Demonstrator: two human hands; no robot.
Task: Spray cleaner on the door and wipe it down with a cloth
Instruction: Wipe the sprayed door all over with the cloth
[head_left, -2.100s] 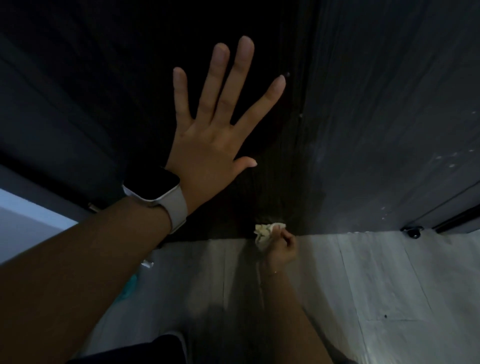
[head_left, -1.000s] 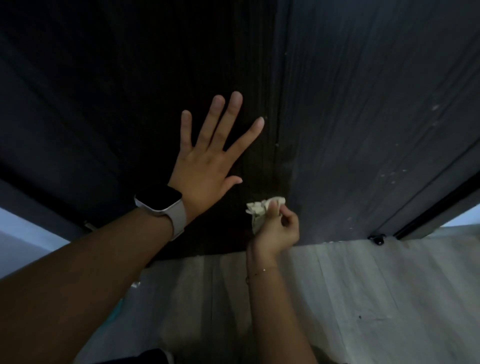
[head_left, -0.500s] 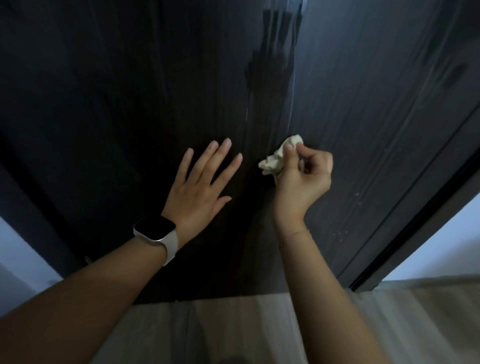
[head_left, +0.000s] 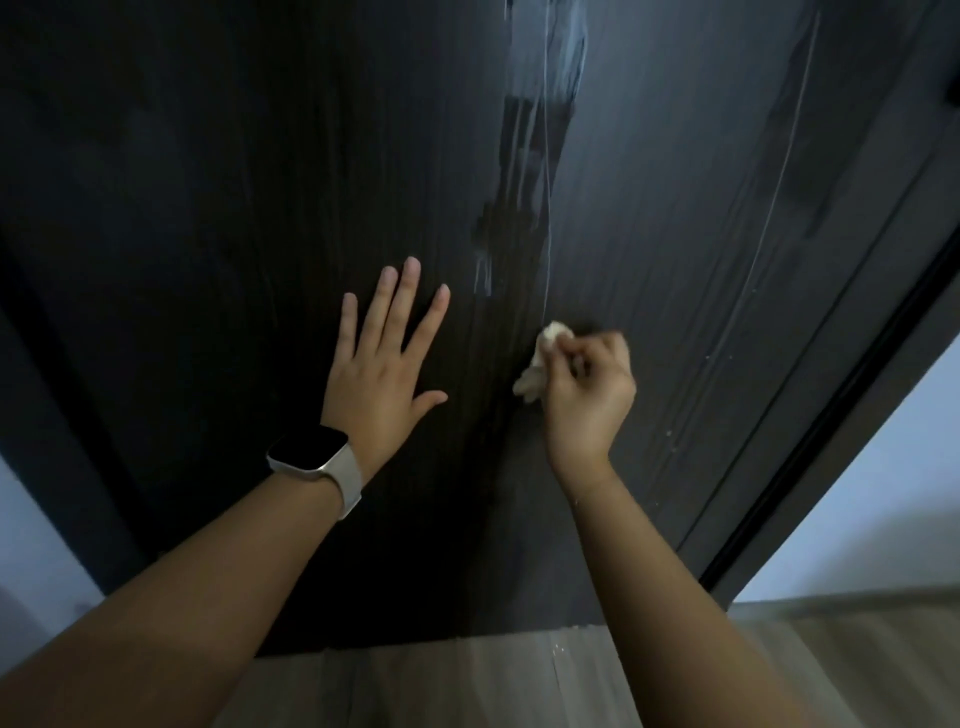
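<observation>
A dark wood-grain door (head_left: 218, 218) fills most of the view. My left hand (head_left: 382, 364) lies flat on it with fingers spread, a pale-strapped watch on the wrist. To its right, my right hand (head_left: 589, 395) grips a small crumpled white cloth (head_left: 540, 358) and presses it against the door. Wet streaks and thin drip lines (head_left: 540, 171) run down the door above the cloth. No spray bottle is in view.
The door's right edge and dark frame (head_left: 841, 426) run diagonally, with a pale wall (head_left: 893, 493) beyond. Light wood-look flooring (head_left: 467, 686) lies below the door. A dark vertical strip (head_left: 62, 374) borders the door on the left.
My right hand has carried the cloth up from the bottom of the door to mid-height. The view has tilted upward, showing wet streaks. My left hand stays flat on the door.
</observation>
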